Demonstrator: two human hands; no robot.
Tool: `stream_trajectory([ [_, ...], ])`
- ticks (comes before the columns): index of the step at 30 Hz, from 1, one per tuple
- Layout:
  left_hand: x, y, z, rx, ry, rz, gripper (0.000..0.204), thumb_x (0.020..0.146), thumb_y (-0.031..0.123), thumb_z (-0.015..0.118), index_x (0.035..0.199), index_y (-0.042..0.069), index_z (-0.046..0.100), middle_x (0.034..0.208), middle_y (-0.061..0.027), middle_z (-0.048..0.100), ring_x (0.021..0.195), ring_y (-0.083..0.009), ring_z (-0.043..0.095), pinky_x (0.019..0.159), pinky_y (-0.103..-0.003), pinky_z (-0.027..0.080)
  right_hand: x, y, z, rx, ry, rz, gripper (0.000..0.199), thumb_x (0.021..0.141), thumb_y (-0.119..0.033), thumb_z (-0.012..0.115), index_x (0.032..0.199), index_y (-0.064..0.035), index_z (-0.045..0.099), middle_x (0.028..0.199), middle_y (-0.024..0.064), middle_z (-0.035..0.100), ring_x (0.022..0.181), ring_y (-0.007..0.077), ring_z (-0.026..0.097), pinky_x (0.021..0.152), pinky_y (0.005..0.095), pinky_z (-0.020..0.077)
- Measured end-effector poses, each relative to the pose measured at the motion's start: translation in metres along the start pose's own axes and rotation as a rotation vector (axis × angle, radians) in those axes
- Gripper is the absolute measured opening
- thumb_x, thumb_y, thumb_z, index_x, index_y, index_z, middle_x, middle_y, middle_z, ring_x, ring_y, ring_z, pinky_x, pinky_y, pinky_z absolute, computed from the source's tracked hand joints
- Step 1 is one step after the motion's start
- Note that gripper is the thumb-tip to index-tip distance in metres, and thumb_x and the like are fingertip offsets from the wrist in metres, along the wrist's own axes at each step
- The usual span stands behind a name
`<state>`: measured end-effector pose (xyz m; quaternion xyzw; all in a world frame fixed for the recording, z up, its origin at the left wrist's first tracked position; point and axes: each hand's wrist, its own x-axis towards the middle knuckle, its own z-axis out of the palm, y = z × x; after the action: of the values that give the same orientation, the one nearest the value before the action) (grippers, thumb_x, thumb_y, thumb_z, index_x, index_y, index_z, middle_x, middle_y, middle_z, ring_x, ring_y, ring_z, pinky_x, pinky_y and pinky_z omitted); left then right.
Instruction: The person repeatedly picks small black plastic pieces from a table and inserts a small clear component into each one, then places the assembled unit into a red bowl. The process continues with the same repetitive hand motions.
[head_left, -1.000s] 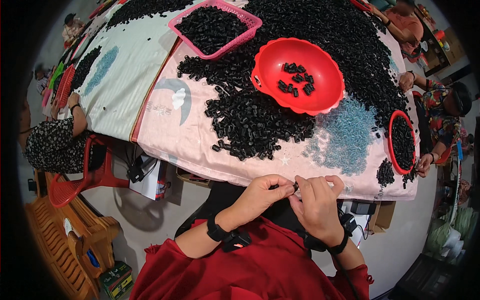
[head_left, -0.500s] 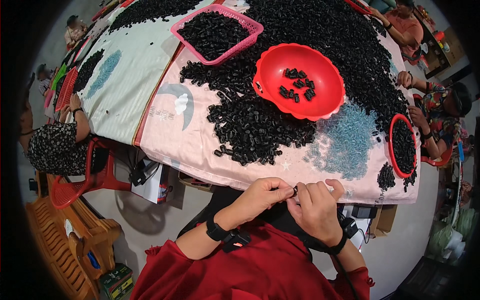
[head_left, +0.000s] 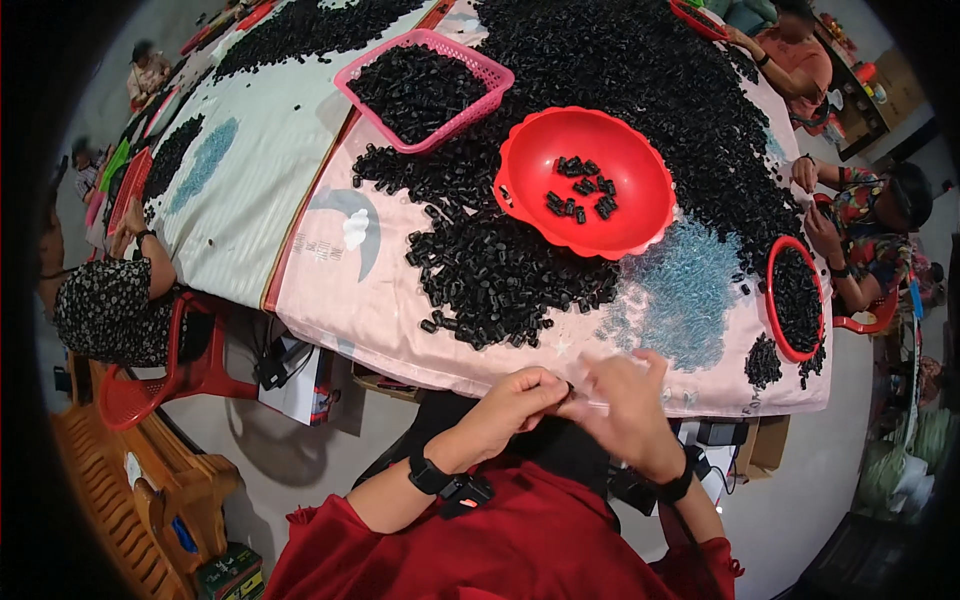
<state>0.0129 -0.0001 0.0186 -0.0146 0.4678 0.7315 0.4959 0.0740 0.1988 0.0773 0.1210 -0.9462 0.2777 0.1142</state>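
Note:
Close to the table's near edge, my left hand [head_left: 520,402] pinches a small black plastic piece [head_left: 569,388] between thumb and fingertips; most of it is hidden. Right beside it is my right hand [head_left: 630,412], its fingers smeared by motion, so I cannot make out whether it grips anything. Just beyond my hands lies a pile of short black cylindrical pieces [head_left: 490,280]. To its right is a heap of small clear bluish pieces [head_left: 690,300]. Behind both stands a red scalloped bowl [head_left: 640,190] with several joined-looking black pieces [head_left: 583,187] in it.
A pink basket [head_left: 498,85] full of black pieces stands at the far left of the bowl. Right of the clear heap is a red oval basket [head_left: 770,300] of thin black parts. Co-workers sit at both sides. A red chair [head_left: 190,365] and wooden bench [head_left: 110,480] are left.
My right hand has drawn slightly back from the left fingertips and its fingers now blur. My left hand keeps its pinch. The whole view has shifted a little.

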Motion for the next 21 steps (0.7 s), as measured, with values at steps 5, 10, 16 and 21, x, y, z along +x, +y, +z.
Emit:
stream_trajectory([
  [5,0.003,0.015,-0.003,-0.082,-0.062,-0.024,0.026,0.108,0.033,0.069,0.113,0.007,0.067,0.093,-0.0020,0.071,0.064,-0.0089,0.064,0.052,-0.021,0.048,0.016,0.068,0.013,-0.299,0.172,0.056,0.017,0.086,-0.005,0.073,0.103,-0.0071,0.070,0.095,0.0047,0.062,0.093,0.0254,0.063,0.095,0.0476,0.0377],
  [10,0.009,0.007,-0.013,-0.141,-0.108,0.018,0.029,0.110,0.027,0.065,0.129,0.005,0.065,0.099,-0.0048,0.072,0.081,-0.0094,0.070,0.066,-0.023,0.056,0.028,0.079,0.019,-0.344,0.063,0.010,0.018,0.087,-0.004,0.074,0.103,-0.0102,0.073,0.087,0.0016,0.061,0.091,0.0245,0.063,0.093,0.0458,0.0360],
  [16,0.009,0.013,-0.008,-0.229,-0.180,0.074,0.046,0.110,0.036,0.061,0.141,0.002,0.061,0.095,-0.0013,0.067,0.077,-0.0076,0.062,0.066,-0.021,0.051,0.027,0.082,0.026,-0.367,0.003,0.002,0.012,0.087,-0.007,0.072,0.098,-0.0088,0.068,0.093,0.0065,0.060,0.095,0.0271,0.060,0.089,0.0453,0.0345],
  [21,0.017,0.020,-0.006,-0.293,-0.255,0.153,0.051,0.111,0.042,0.057,0.140,0.000,0.059,0.092,0.0002,0.061,0.072,-0.0080,0.053,0.061,-0.023,0.044,0.035,0.083,0.018,-0.327,-0.006,0.034,0.012,0.088,-0.003,0.067,0.099,-0.0064,0.064,0.098,0.0100,0.058,0.099,0.0301,0.058,0.091,0.0454,0.0365],
])
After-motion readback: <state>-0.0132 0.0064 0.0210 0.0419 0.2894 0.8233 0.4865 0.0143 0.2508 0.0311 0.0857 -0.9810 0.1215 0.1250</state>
